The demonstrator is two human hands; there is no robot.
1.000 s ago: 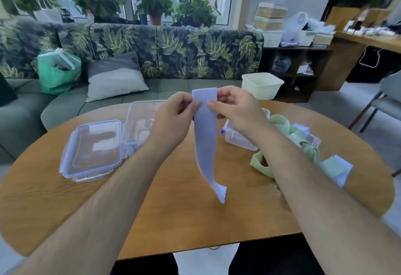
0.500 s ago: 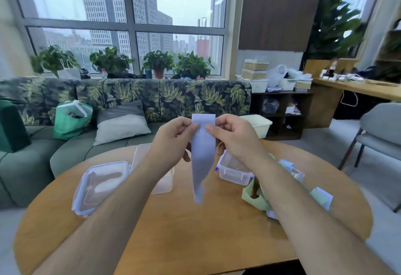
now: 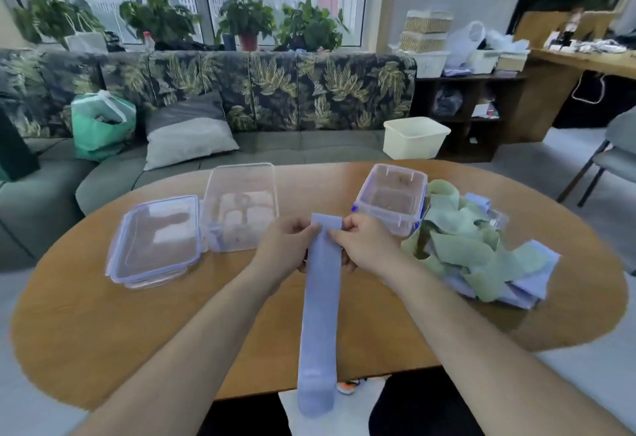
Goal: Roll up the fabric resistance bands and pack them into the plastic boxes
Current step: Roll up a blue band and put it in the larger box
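A long pale blue fabric band [image 3: 320, 315] lies flat down the middle of the wooden table [image 3: 103, 332], its near end hanging over the front edge. My left hand [image 3: 285, 246] and my right hand [image 3: 364, 246] pinch its far end from either side. A clear plastic box [image 3: 241, 205] stands open behind my left hand, its lid [image 3: 155, 239] flat beside it on the left. A second clear box with blue clips [image 3: 392, 201] stands behind my right hand. A heap of green and blue bands [image 3: 475, 256] lies on the right.
A leaf-patterned sofa [image 3: 241, 91] with a grey cushion [image 3: 189, 132] and a green bag [image 3: 99, 125] runs behind the table. A white bin [image 3: 414, 137] stands on the floor by a dark shelf. A grey chair [image 3: 616, 156] is at the far right.
The band hung in the air from my raised hands; now my hands are lower and the band is laid out flat along the table towards me. The camera tilted down.
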